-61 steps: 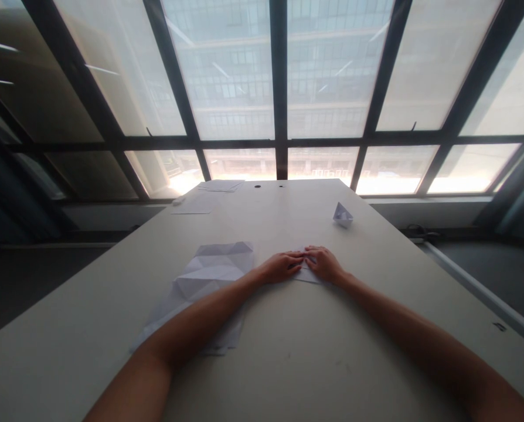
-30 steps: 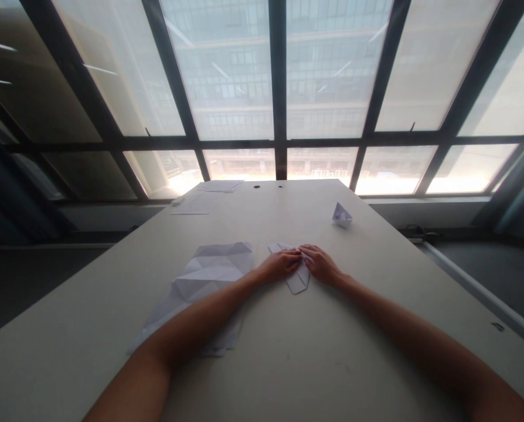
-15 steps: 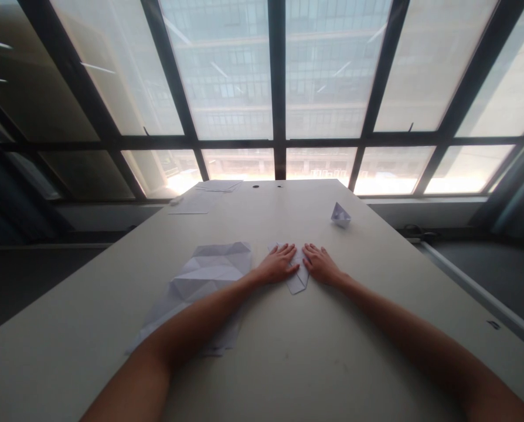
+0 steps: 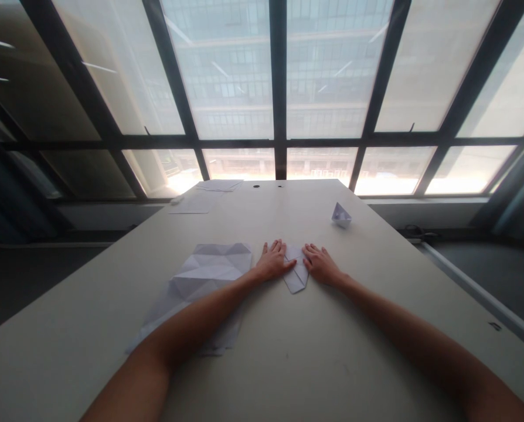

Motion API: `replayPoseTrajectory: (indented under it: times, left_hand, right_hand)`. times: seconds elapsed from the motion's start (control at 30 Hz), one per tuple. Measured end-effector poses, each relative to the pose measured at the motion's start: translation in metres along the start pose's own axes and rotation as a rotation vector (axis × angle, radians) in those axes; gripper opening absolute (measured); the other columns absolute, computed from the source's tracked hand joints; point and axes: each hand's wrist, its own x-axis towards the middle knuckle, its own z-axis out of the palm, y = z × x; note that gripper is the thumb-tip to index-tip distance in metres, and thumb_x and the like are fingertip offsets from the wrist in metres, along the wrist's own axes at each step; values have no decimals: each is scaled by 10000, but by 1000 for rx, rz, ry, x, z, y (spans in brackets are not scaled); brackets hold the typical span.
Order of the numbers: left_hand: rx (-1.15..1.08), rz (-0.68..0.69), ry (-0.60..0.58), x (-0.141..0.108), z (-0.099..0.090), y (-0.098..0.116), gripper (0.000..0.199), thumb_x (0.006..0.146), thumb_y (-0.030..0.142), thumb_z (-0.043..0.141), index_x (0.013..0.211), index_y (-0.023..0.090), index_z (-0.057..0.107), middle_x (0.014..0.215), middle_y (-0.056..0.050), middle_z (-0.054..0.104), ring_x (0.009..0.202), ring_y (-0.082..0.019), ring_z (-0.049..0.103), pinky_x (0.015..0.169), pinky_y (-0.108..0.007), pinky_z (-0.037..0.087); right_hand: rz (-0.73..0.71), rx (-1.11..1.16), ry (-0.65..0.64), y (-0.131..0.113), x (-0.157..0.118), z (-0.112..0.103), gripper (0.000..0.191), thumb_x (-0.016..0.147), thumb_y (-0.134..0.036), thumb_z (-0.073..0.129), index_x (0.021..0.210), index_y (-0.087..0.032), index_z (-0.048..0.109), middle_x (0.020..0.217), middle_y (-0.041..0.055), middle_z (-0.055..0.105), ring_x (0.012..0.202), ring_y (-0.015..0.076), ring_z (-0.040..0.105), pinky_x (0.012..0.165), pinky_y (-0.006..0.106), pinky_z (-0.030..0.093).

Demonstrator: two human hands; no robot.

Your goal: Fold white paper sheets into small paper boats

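A small folded piece of white paper [image 4: 295, 279] lies flat on the table, its narrow end pointing towards me. My left hand [image 4: 274, 261] rests on its left edge, fingers stretched out and thumb across the paper. On the right edge lies my right hand [image 4: 321, 265], open, with its fingers flat. The hands cover the paper's side edges. Left of them, a large creased sheet of paper [image 4: 213, 269] is spread out, partly hidden under my left forearm.
A folded paper boat [image 4: 341, 217] stands on the white table [image 4: 315, 357] beyond my right hand. Flat sheets of paper [image 4: 194, 203] lie at the far left. Large framed windows [image 4: 323, 70] rise behind the table.
My left hand has slid a little to the left, uncovering more of the folded paper's middle. The right hand has stayed in place.
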Motion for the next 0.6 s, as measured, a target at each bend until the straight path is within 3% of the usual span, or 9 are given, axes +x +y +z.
replayPoseTrajectory:
  times: [0.17,0.3,0.6]
  left_hand:
    - [-25,198,-26,0,-1,-2,596,1002,490,393,1494,154,384,1580,-192,330,1483,-314,266,1192,-551,182]
    - [-55,359,-61,-1,-4,-2,578,1022,463,360,1541,210,328,1597,-125,326,1476,-296,289,1196,-501,208]
    - [-57,359,-65,-1,-6,-1,629,1000,484,418,1560,227,295,1605,-110,308,1473,-304,293,1201,-503,185]
  right_hand:
    - [-5,-5,13,1,1,2,531,997,-308,386,1494,-122,416,1578,161,346,1482,267,260,1199,492,154]
    - [-3,8,15,2,1,3,541,1001,-322,378,1503,-123,403,1580,154,343,1482,268,259,1202,488,152]
    - [-5,8,5,3,1,2,546,1008,-333,363,1512,-128,391,1588,139,332,1488,273,242,1204,490,152]
